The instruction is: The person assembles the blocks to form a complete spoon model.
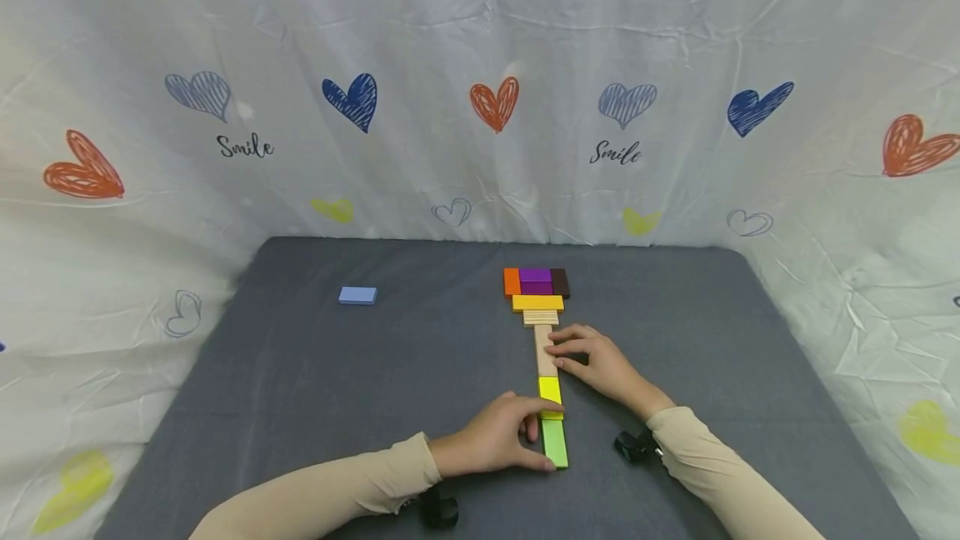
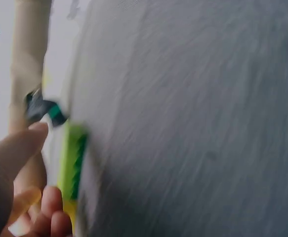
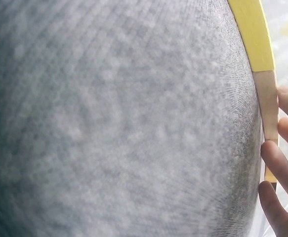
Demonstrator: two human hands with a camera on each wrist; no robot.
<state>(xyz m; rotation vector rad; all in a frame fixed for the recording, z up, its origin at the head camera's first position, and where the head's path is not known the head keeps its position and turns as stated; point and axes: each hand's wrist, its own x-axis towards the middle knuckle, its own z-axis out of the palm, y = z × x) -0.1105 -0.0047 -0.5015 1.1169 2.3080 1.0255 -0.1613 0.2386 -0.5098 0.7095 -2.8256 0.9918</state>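
Note:
A line of blocks runs down the table toward me. My left hand [image 1: 495, 436] is at its near end, the thumb by the near corner of the light green block [image 1: 555, 446] and the index finger over the yellow block [image 1: 550, 387]. In the blurred left wrist view, the thumb and fingers are spread beside the green block [image 2: 70, 160]. My right hand [image 1: 603, 365] rests its fingertips along the right side of the plain wooden block [image 1: 545, 354]. In the right wrist view, its loosely bent fingers touch that wooden block [image 3: 266, 101].
Past the wooden block lie pale thin slats [image 1: 540, 317], a yellow-orange bar [image 1: 537, 303], and an orange block [image 1: 512, 281], purple blocks [image 1: 536, 276] and a dark brown block [image 1: 559, 282] side by side. A light blue block [image 1: 357, 296] lies alone at left on the grey table [image 1: 420, 348].

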